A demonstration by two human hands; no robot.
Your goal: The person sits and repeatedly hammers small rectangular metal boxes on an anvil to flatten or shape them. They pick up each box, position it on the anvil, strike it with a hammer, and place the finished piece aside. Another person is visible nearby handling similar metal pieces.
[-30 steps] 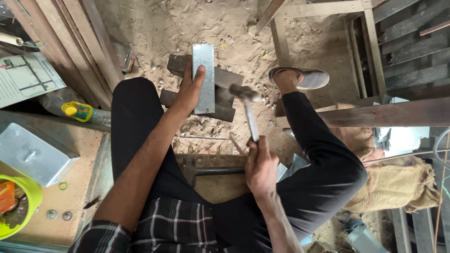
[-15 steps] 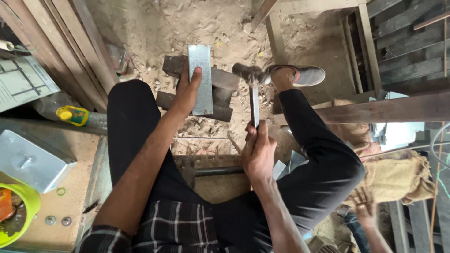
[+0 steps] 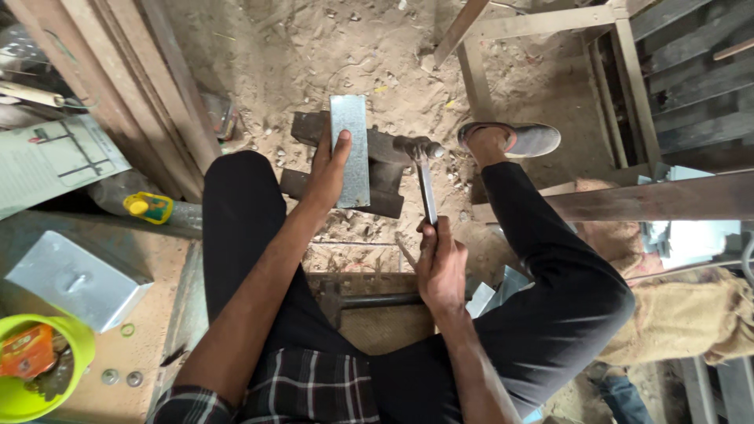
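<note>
Looking down from the head camera, 1 view is showing a person sitting over a sandy floor (image 3: pixel 314 47) with knees spread.

The left hand (image 3: pixel 326 169) is lying on the left edge of a grey metal strip (image 3: pixel 351 149), palm down, fingers nearly straight and pressing the strip flat; the thumb is resting on its face. It is not wrapping around the strip. The strip is lying lengthwise across 2 dark iron bars (image 3: pixel 385 145), which are sitting on the sand between the legs, 1 bar behind the other.

The right hand (image 3: pixel 440 263) is closing fully around the lower end of a hammer (image 3: pixel 424 180), fingers curled tight on the handle. The hammer is standing almost upright in the picture, its head just beside the right end of the far bar and apart from the strip.

A foot in a grey slipper (image 3: pixel 522 140) is resting on the sand to the right of the hammer head.

At the left edge, a metal box (image 3: pixel 75 279) is sitting on a board, near a green bowl (image 3: pixel 43 369) and a yellow-capped bottle (image 3: pixel 149 208). Wooden planks (image 3: pixel 118 94) are leaning at upper left, and a wooden frame (image 3: pixel 550 23) is standing at upper right.
</note>
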